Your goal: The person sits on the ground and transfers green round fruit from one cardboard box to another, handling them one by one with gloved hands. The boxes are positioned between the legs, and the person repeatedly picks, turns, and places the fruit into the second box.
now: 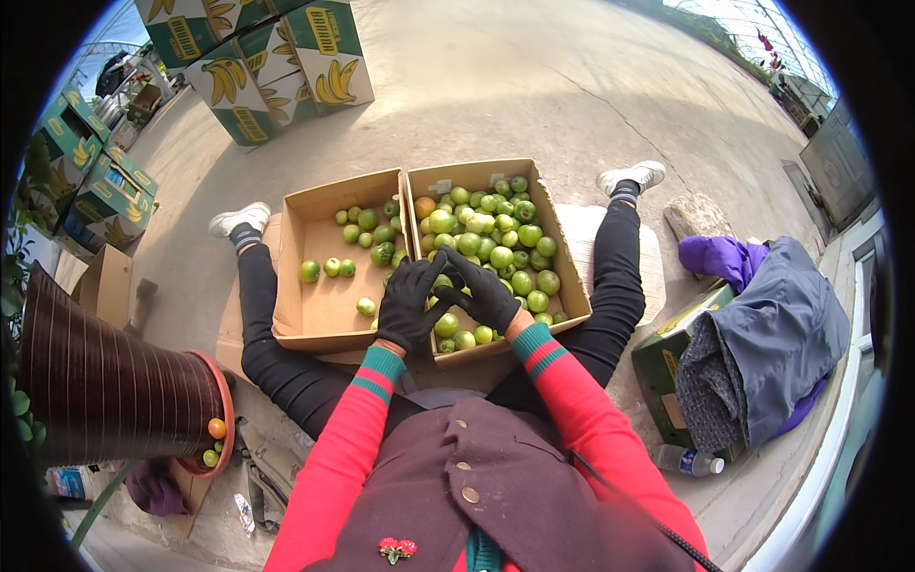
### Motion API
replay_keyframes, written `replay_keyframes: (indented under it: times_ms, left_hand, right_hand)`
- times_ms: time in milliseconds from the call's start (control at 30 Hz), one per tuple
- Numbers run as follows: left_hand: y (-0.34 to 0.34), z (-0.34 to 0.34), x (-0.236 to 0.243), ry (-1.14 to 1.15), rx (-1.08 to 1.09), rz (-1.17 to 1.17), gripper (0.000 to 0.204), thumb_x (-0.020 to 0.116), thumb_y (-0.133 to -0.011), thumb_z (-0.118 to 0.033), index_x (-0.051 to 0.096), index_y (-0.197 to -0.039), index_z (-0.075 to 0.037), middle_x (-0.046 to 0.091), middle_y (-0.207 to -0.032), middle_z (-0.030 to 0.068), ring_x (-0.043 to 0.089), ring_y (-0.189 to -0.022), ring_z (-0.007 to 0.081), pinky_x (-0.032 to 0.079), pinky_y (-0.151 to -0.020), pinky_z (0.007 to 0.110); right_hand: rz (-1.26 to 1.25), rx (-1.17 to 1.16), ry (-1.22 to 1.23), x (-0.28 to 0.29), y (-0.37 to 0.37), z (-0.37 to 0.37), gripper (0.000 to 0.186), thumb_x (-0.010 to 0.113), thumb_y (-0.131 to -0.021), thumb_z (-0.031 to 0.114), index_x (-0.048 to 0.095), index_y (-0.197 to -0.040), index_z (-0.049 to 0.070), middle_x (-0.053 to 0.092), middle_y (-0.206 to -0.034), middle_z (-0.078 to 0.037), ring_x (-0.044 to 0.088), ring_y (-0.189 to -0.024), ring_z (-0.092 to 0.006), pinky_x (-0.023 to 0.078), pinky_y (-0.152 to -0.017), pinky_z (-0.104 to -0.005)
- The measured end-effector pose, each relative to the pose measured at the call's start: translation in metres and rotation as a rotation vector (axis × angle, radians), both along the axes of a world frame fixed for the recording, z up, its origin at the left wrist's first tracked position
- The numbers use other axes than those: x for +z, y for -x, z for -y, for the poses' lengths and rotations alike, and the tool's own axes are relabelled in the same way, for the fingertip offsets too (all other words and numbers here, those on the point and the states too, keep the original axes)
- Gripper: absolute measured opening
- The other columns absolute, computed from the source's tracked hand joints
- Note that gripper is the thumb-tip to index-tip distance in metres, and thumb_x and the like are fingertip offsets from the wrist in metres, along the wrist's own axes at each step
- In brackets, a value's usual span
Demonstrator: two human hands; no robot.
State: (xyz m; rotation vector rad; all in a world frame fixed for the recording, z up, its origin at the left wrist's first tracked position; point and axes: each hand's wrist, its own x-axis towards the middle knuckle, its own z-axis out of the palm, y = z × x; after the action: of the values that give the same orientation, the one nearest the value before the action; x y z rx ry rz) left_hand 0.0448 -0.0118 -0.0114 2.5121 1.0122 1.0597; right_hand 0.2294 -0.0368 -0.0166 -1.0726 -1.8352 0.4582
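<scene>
My left hand (410, 303) and my right hand (484, 294), both in black gloves, meet over the inner walls of two open cardboard boxes. Their fingers curl together around a green tomato (441, 283), which is partly hidden by the gloves. Under and beyond my right hand, the right box (564, 219) is heaped with green tomatoes (496, 224), one of them turning orange (424, 206). Fewer green tomatoes (367, 219) lie in the left box (303, 214), mostly toward its far right side, with bare cardboard showing around them.
My outstretched legs flank the boxes. Banana cartons (276, 71) stand stacked at the far left. A large brown pot (114, 372) lies tipped at the left, tomatoes on its orange rim. At the right are a grey jacket (772, 334) over a carton, a plastic bottle (688, 461) and a stone (696, 217).
</scene>
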Motion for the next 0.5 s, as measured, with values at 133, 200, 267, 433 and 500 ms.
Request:
replay_keyframes:
  times_ms: [133, 200, 267, 433, 500]
  left_hand:
    - [0.006, 0.0, 0.003, 0.133, -0.029, -0.042, 0.052, 0.075, -0.081, -0.023, 0.06, -0.129, -0.01, 0.064, -0.105, 0.0103, 0.059, -0.098, 0.0312, 0.046, -0.089, 0.043]
    - [0.004, -0.001, -0.002, 0.056, 0.058, 0.08, 0.043, 0.073, -0.082, -0.026, 0.063, -0.121, -0.012, 0.064, -0.101, 0.0095, 0.059, -0.096, 0.0308, 0.045, -0.087, 0.042]
    - [0.003, -0.004, -0.006, 0.036, 0.191, 0.213, 0.035, 0.071, -0.085, -0.025, 0.064, -0.116, -0.01, 0.064, -0.1, 0.0108, 0.059, -0.096, 0.0318, 0.046, -0.087, 0.043]
    - [0.015, -0.024, -0.037, 0.146, 0.725, 0.433, 0.037, 0.065, -0.091, -0.025, 0.056, -0.12, -0.003, 0.063, -0.111, 0.0184, 0.057, -0.104, 0.0371, 0.044, -0.092, 0.045]
    - [0.018, -0.026, -0.045, 0.142, 0.851, 0.29, 0.051, 0.066, -0.088, -0.028, 0.049, -0.129, -0.003, 0.061, -0.112, 0.0207, 0.055, -0.107, 0.0377, 0.041, -0.096, 0.047]
  right_hand:
    - [0.138, -0.072, 0.115, 0.008, -0.004, 0.004, 0.055, 0.066, -0.092, 0.028, 0.046, -0.141, 0.013, 0.067, -0.106, -0.014, 0.064, -0.094, -0.0334, 0.052, -0.079, -0.042]
    - [0.126, -0.2, 0.027, 0.002, -0.007, -0.003, 0.051, 0.064, -0.092, 0.029, 0.049, -0.138, 0.013, 0.066, -0.106, -0.014, 0.063, -0.097, -0.0331, 0.052, -0.079, -0.043]
    - [0.272, -0.433, -0.025, -0.001, -0.012, -0.012, 0.043, 0.062, -0.093, 0.029, 0.053, -0.132, 0.013, 0.063, -0.113, -0.013, 0.06, -0.104, -0.034, 0.051, -0.082, -0.0443]
    - [0.777, -0.693, 0.266, -0.033, -0.027, -0.019, 0.039, 0.06, -0.085, 0.011, 0.057, -0.124, 0.013, 0.052, -0.129, -0.014, 0.054, -0.115, -0.0342, 0.051, -0.088, -0.0443]
    - [0.812, -0.744, 0.365, -0.035, -0.027, -0.021, 0.035, 0.061, -0.083, 0.012, 0.057, -0.118, 0.01, 0.052, -0.126, -0.016, 0.055, -0.114, -0.0338, 0.051, -0.087, -0.0447]
